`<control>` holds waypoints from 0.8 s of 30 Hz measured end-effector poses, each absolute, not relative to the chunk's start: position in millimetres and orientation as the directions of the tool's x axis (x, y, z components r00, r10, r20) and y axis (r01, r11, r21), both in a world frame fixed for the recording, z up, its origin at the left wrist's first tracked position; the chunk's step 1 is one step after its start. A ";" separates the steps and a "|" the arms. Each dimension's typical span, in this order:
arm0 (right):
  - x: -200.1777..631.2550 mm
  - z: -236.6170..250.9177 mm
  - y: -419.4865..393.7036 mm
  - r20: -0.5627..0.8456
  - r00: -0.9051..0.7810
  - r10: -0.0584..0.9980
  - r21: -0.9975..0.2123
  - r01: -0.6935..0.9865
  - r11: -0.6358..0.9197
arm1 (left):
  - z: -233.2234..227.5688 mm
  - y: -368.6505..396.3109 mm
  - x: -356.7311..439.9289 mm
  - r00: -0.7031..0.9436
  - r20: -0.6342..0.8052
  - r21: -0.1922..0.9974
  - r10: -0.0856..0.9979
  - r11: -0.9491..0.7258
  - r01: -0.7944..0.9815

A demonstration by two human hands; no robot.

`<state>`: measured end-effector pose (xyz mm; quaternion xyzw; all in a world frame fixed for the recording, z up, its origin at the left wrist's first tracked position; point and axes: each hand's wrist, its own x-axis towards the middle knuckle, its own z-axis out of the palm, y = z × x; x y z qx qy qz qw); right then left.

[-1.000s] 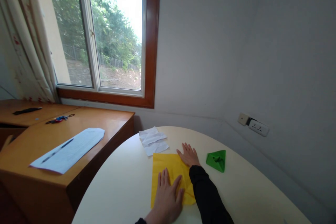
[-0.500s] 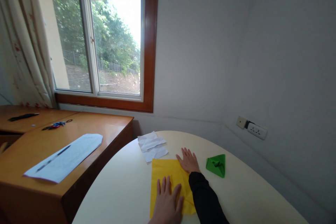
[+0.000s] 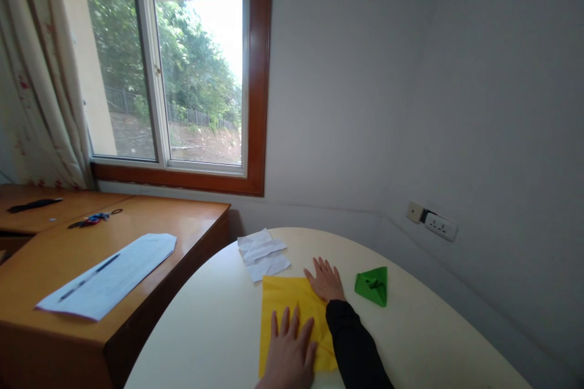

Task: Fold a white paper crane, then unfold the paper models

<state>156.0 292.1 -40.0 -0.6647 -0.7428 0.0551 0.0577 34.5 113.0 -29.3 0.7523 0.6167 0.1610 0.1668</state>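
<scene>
Yellow paper (image 3: pixel 292 310) lies under flat, open left hand (image 3: pixel 288 352) and right hand (image 3: pixel 326 281); no writing legible.

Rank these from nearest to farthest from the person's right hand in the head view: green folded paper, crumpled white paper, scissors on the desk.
From the right hand:
1. Green folded paper, just to its right.
2. Crumpled white paper, up and left.
3. Scissors, far left on the wooden desk.
</scene>
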 end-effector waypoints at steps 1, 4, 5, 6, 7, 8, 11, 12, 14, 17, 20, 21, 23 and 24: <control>156.2 -40.2 291.7 0.012 -0.110 0.994 -0.160 0.981 0.111 | -30.4 113.7 34.5 0.185 0.037 0.442 0.982 -0.182 0.878; 156.8 -40.4 290.9 0.010 -0.112 0.994 -0.157 0.981 0.113 | -32.5 115.3 34.7 0.179 0.038 0.411 0.983 -0.178 0.894; 156.9 -40.4 290.7 0.010 -0.114 0.993 -0.154 0.981 0.114 | -32.2 115.4 34.6 0.181 0.039 0.406 0.983 -0.181 0.896; 157.1 -40.2 290.5 0.010 -0.115 0.993 -0.151 0.982 0.116 | -31.5 115.2 34.3 0.185 0.039 0.407 0.982 -0.185 0.895; 157.3 -39.9 290.3 0.009 -0.116 0.993 -0.149 0.982 0.116 | -30.5 114.9 34.0 0.190 0.037 0.412 0.981 -0.188 0.891; 157.4 -39.6 290.1 0.008 -0.116 0.993 -0.150 0.982 0.116 | -29.6 114.6 33.6 0.193 0.036 0.421 0.980 -0.190 0.887; 158.1 -38.5 289.7 0.007 -0.120 0.993 -0.159 0.980 0.119 | -30.2 115.4 32.7 0.196 0.046 0.439 0.980 -0.196 0.877; 158.4 -38.1 289.7 0.009 -0.121 0.993 -0.165 0.979 0.121 | -32.0 116.4 32.6 0.191 0.047 0.434 0.980 -0.193 0.880; 159.4 -37.6 289.5 0.005 -0.122 0.993 -0.186 0.975 0.120 | -37.1 119.2 32.5 0.185 0.048 0.419 0.982 -0.188 0.888; 162.0 -37.5 289.3 -0.012 -0.130 0.991 -0.223 0.967 0.124 | -44.0 122.9 32.7 0.178 0.060 0.409 0.982 -0.187 0.893; 165.5 -39.0 289.1 -0.014 -0.147 0.989 -0.281 0.950 0.138 | -46.7 124.2 33.2 0.167 0.060 0.397 0.984 -0.177 0.901; 166.6 -39.8 288.9 -0.010 -0.150 0.989 -0.305 0.942 0.140 | -46.9 124.3 33.4 0.165 0.057 0.391 0.985 -0.174 0.904; 168.2 -41.5 288.2 -0.001 -0.146 0.989 -0.336 0.932 0.137 | -47.2 124.5 33.7 0.167 0.053 0.381 0.985 -0.174 0.908; 168.7 -42.2 287.4 0.003 -0.143 0.990 -0.343 0.930 0.136 | -47.5 124.8 33.7 0.167 0.052 0.377 0.985 -0.174 0.909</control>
